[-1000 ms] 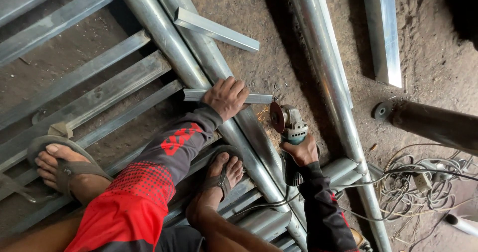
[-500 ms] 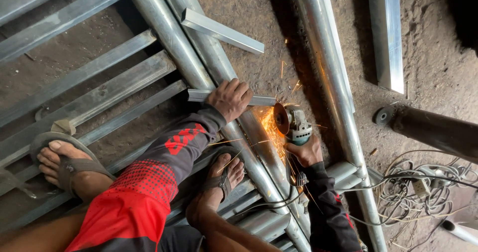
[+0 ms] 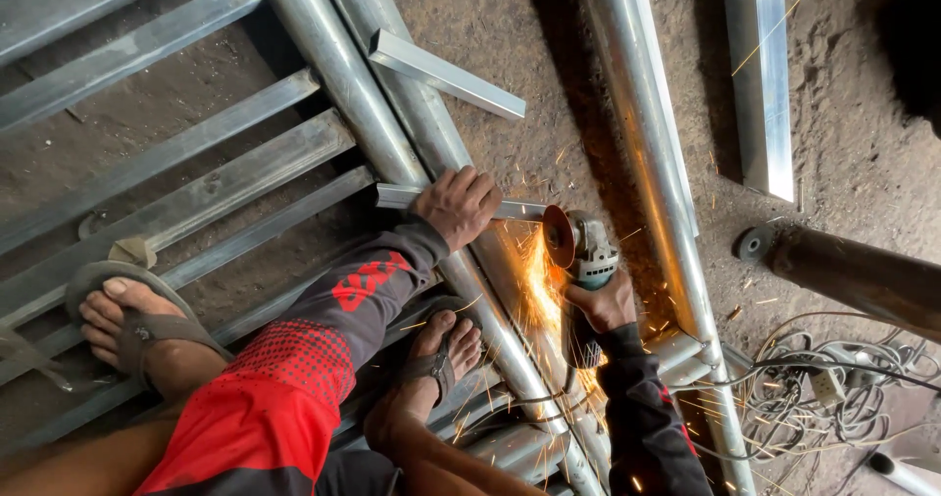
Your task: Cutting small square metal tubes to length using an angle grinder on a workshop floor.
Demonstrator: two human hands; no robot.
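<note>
While sparks fly, the left hand presses down on a short metal bar, with its fingers bent over the top of it. The bar lies flat across two long pipes. The right hand is just to the right of the bar's end, and its fingers are wrapped tight around a grinder. The grinder's round disc meets the bar's right end, and the sparks spray down from there. A foot in a sandal stands on the pipes below the bar. Another foot stands far to the left of the bar. A loose bar lies above it on the dirt floor. Tangled wires lie far to the right, lower down
</note>
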